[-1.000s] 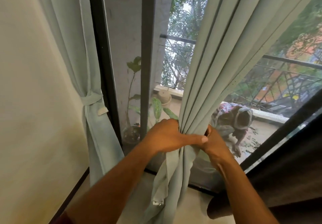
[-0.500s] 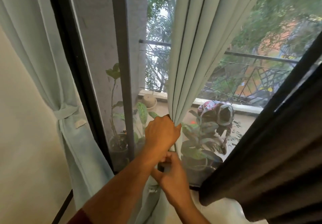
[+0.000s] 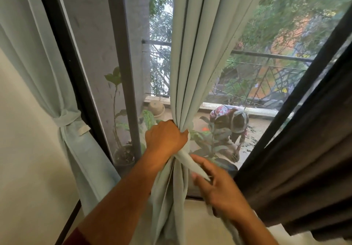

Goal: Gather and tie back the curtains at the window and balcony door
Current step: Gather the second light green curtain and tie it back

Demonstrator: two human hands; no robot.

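Balcony floor [image 3: 262, 130] beyond the glass: dark pot [image 3: 123, 156] with a tall thin-stemmed plant stands on it at left, against the frame; broad-leaved plant [image 3: 211, 142] just right of centre; a crouching person [image 3: 232, 128] near the low parapet [image 3: 238, 109]; pale pot [image 3: 156, 108] upturned on the parapet's left end.

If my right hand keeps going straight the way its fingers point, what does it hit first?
The right hand points up-left, pinching the tie strip. Straight on, it would probably meet the gathered curtain just below the left hand. Depth is unclear.
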